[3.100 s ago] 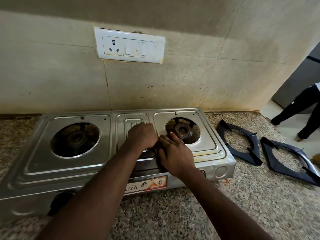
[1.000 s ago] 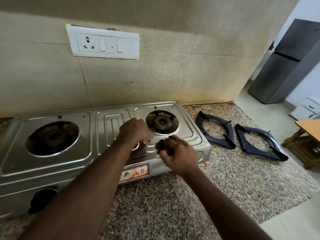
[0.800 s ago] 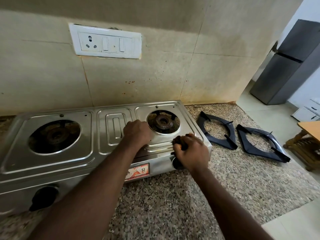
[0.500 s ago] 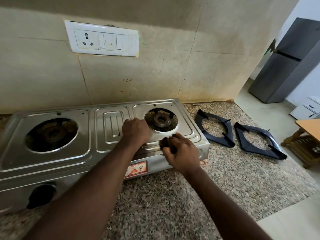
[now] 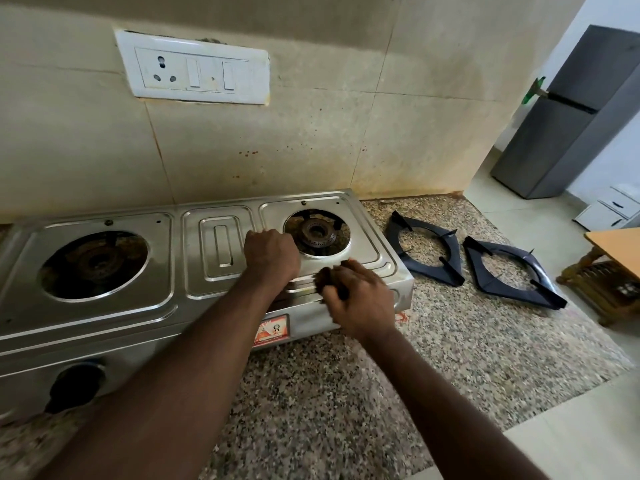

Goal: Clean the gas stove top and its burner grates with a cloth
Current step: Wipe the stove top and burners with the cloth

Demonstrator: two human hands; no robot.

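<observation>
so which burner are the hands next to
The right burner, nearer the grates: left hand and right hand, gripping a dark cloth, sit beside it; the left burner has none near.

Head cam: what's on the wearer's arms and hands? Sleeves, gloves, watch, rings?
Nothing worn shows. The left forearm and right forearm are bare to the frame edge, no sleeve or cuff. No gloves on the left hand or right hand, no watch or band at either wrist. No ring visible on the right; the left's fingers are hidden, so can't tell.
</observation>
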